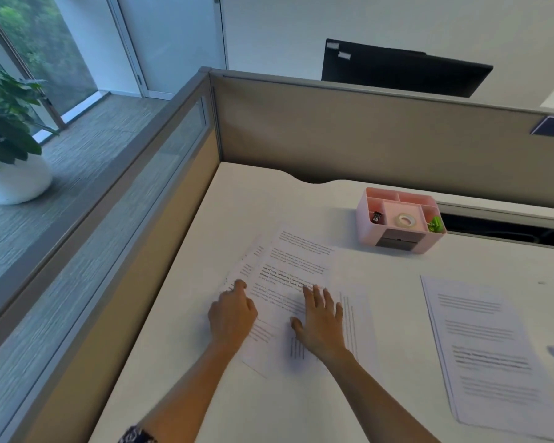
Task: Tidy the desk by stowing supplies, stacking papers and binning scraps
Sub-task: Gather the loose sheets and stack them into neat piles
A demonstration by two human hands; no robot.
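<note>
Head view: both hands rest on the loose fan of white printed sheets (296, 270) at the white desk's (179, 362) left side; the left hand (232, 316) curled, fingertips hidden, the right hand (322, 321) flat, grasping nothing; their text is blurred

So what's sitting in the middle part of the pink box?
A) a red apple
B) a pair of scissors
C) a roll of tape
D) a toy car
C: a pale roll of tape lies flat in the centre compartment of the pink box, with small clips in the compartments on either side.
</note>
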